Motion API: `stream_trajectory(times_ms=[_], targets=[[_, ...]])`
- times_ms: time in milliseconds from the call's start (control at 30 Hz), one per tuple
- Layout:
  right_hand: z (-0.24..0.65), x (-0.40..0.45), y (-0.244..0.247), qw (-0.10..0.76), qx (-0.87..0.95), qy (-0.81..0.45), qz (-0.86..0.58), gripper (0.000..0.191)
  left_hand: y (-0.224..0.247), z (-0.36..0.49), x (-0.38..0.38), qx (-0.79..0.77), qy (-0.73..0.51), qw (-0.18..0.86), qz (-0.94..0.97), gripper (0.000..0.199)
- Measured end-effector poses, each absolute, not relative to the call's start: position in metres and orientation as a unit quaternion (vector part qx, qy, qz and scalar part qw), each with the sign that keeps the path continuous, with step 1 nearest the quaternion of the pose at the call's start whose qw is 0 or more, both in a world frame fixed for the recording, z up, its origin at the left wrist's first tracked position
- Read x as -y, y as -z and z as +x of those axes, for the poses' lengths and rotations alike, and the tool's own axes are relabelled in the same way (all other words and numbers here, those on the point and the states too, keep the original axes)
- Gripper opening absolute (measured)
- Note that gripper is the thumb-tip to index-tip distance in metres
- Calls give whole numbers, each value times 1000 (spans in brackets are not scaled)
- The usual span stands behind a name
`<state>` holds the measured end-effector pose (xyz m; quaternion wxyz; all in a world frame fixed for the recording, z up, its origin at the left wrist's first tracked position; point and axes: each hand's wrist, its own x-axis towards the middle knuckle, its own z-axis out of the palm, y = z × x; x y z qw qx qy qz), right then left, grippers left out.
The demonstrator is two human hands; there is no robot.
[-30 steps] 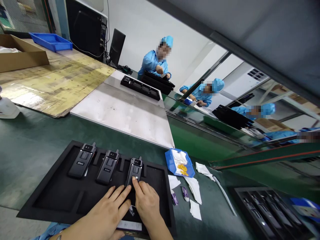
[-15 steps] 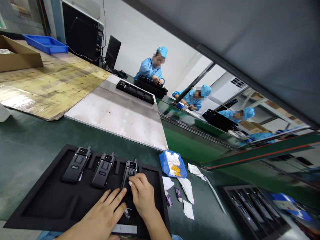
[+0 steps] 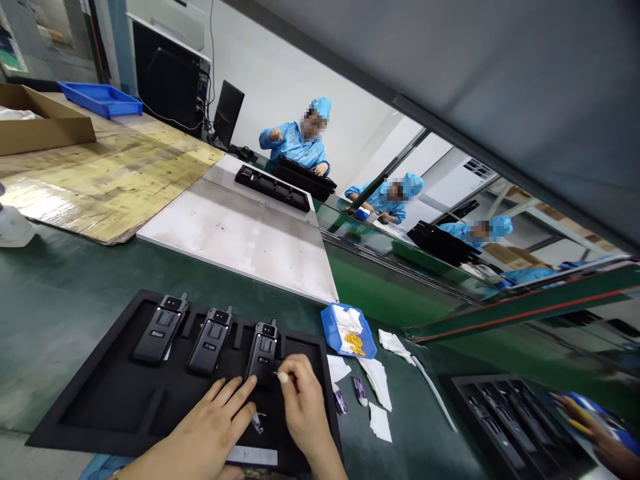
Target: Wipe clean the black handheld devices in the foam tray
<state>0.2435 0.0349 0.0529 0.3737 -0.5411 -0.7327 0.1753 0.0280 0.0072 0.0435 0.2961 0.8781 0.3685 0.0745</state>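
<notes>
A black foam tray (image 3: pixel 107 400) lies on the green bench with three black handheld radios in its upper slots: the left radio (image 3: pixel 159 330), the middle radio (image 3: pixel 210 341) and the right radio (image 3: pixel 263 350). My left hand (image 3: pixel 210 420) rests over the tray with its fingers spread, fingertips at the lower end of the right radio. Just right of that radio, my right hand (image 3: pixel 303 400) is pinched above the tray; what its fingertips hold, if anything, is too small to name. A small clear plastic scrap (image 3: pixel 257 423) and a white strip (image 3: pixel 253 456) lie between my hands.
Right of the tray are a blue box (image 3: pixel 373 348) with white cloths and yellow rings, purple-wrapped items (image 3: pixel 359 391) and a white tube (image 3: pixel 434 387). Another filled black tray (image 3: pixel 463 393) sits farther right, near another person's hand (image 3: pixel 595 427). Several people in blue work beyond.
My right hand has moved off the right radio, slightly right and down, uncovering its label. Another person's hand has appeared at the far right. A person at the back has raised one hand.
</notes>
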Motion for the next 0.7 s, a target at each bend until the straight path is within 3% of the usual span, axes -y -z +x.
stream_trajectory(times_ms=[133,233,467,700], targets=[[251,-2,-59,466,625,-290,-554,14,-34,21,-4,-380,-163,323,852,73],[239,13,-58,460,613,-351,-539,19,-31,18,-6,-406,-231,360,808,54],[196,17,-45,429,663,-338,-512,20,-45,14,-4,-388,-354,420,740,19],[178,4,-43,443,670,-303,-513,19,-56,-10,4,-395,-397,383,735,27]])
